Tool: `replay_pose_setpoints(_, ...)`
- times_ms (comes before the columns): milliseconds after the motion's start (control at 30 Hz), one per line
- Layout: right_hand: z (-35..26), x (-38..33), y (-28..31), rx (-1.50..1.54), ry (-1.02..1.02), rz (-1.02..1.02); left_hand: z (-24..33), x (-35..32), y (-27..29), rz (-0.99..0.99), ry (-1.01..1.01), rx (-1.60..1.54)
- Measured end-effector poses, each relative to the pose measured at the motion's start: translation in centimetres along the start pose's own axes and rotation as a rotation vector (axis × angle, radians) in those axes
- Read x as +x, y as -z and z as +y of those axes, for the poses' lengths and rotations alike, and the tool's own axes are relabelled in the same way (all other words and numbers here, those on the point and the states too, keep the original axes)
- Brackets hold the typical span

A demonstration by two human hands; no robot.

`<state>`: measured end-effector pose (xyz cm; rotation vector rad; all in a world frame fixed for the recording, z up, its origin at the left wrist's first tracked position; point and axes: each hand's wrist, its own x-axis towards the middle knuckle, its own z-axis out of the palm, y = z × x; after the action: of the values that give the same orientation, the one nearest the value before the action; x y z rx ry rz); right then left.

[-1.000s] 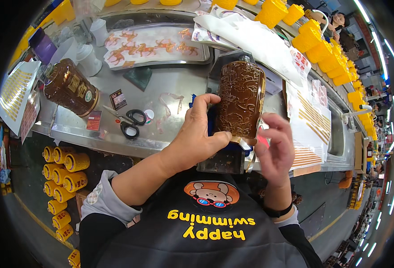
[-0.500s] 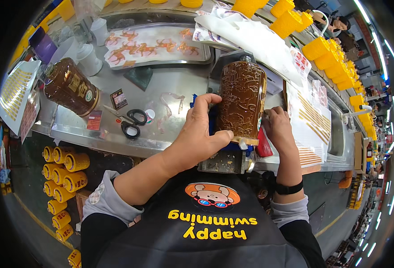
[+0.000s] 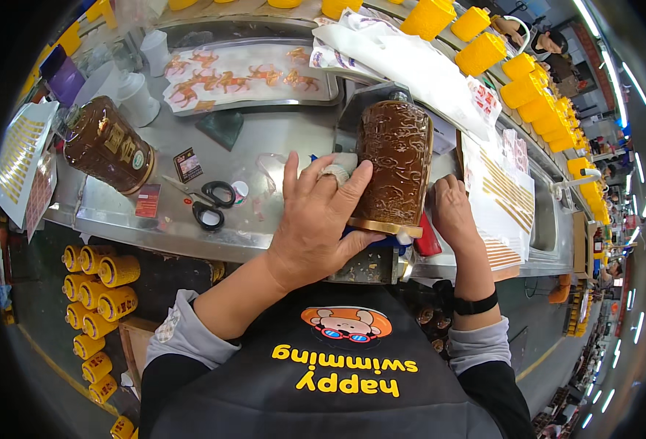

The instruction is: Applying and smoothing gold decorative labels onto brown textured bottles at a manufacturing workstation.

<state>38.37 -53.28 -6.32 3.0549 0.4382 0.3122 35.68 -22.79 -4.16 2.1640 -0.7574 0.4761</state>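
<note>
Brown relief-patterned bottle (image 3: 396, 164) lay in dark holder (image 3: 370, 269) at near edge of table (image 3: 286, 135), long axis running away from person, neck far, gold-coloured base (image 3: 381, 226) near. Left hand (image 3: 312, 234), nearer one, overlapped bottle's left side: thumb at base, index finger higher, well apart. Pale wad (image 3: 345, 162) showed among left fingers; whether gripped, could not tell. Right hand (image 3: 452, 211) sat just right of bottle, fingers bunched together, any grasp hidden; red object (image 3: 428, 238) lay beside.

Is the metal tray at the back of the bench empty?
Not empty: the metal tray holds orange horse-shaped pieces, spread on a white sheet.
</note>
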Motion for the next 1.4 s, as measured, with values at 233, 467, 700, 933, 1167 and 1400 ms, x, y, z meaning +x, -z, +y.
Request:
replay_pose_setpoints(233,-1.0,-1.1,5.1,0.686,-0.416,-0.016,0.4,0.7,0.3,0.045,-0.06,0.072)
replay_pose_setpoints(467,-6.7,-1.4,11.3,1.02,-0.106,0.083,0.5,0.4,-0.7,0.074,-0.014,0.029)
replay_pose_setpoints(700,-9.3,0.0,12.3,0.871,0.201,0.019,0.7,0.2,-0.6,0.07,0.002,0.047)
replay_pose_setpoints(933,-9.4,0.3,11.8,0.859,0.258,0.044,0.8,0.2,-0.9,0.1,0.01,-0.007)
replay_pose_setpoints(1167,-9.6,0.4,11.6,0.84,0.259,0.05,0.7,0.2,-1.0,0.103,0.008,-0.014)
replay_pose_setpoints(1400,-9.7,0.4,11.6,0.814,0.259,0.054,0.7,0.2,-1.0,0.087,0.019,-0.021)
